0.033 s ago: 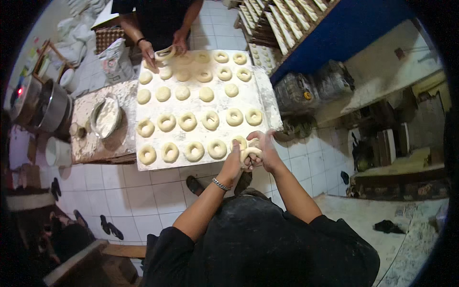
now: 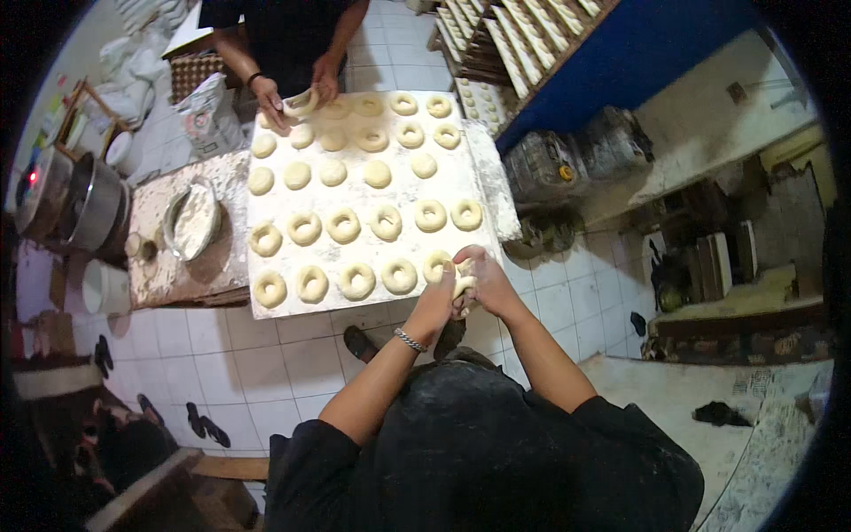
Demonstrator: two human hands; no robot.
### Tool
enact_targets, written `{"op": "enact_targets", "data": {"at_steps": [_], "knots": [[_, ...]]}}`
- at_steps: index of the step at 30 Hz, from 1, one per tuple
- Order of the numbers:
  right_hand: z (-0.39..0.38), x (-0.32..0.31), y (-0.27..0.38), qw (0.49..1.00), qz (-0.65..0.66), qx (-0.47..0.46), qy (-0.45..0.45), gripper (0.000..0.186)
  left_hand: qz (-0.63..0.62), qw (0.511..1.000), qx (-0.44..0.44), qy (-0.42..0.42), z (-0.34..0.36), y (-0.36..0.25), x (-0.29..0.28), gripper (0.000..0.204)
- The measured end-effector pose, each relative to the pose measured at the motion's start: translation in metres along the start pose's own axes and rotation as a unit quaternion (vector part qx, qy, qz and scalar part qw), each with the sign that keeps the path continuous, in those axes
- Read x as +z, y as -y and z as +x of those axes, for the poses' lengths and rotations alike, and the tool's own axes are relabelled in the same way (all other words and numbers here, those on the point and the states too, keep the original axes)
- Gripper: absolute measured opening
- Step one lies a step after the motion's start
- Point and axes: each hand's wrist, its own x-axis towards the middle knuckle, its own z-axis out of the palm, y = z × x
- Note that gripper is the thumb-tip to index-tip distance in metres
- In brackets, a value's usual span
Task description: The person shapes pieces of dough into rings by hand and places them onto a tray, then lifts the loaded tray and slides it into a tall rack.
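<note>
A ring of pale dough (image 2: 462,285) is held between my two hands at the near right corner of a floured board (image 2: 310,197). My left hand (image 2: 435,304), with a chain bracelet at its wrist, grips the ring's left side. The fingers of my right hand (image 2: 484,280) wrap over its right side, and both hands hide much of it. Just beyond my left hand lies another dough ring (image 2: 436,265), in the nearest row. More rings stand in rows on the board, with several round dough balls (image 2: 377,174) across the middle.
Across the board, a co-worker's hands (image 2: 301,99) hold a stretched dough ring. To the left, a metal bowl of flour (image 2: 193,220) sits on a floury table (image 2: 146,279). Racks of dough trays (image 2: 532,40) stand at far right, near dark jerrycans (image 2: 545,168). Slippers (image 2: 207,426) lie on the tiles.
My right hand's fingers have closed in from a spread position onto the dough ring. The co-worker's hands, with their ring, have barely moved.
</note>
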Motion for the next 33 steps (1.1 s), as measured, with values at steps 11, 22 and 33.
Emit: {"op": "enact_targets", "data": {"at_steps": [11, 22, 33], "knots": [[-0.043, -0.076, -0.021, 0.990, 0.129, 0.014, -0.049, 0.088, -0.107, 0.993, -0.053, -0.024, 0.031, 0.015, 0.083, 0.067], [-0.035, -0.184, -0.082, 0.983, 0.035, -0.178, -0.010, 0.033, 0.026, 0.999, -0.014, -0.016, 0.089, 0.059, 0.162, 0.058], [-0.007, -0.221, -0.088, 0.982, 0.074, 0.003, 0.173, 0.028, 0.274, 0.961, -0.016, -0.019, 0.081, -0.003, 0.176, 0.067]]}}
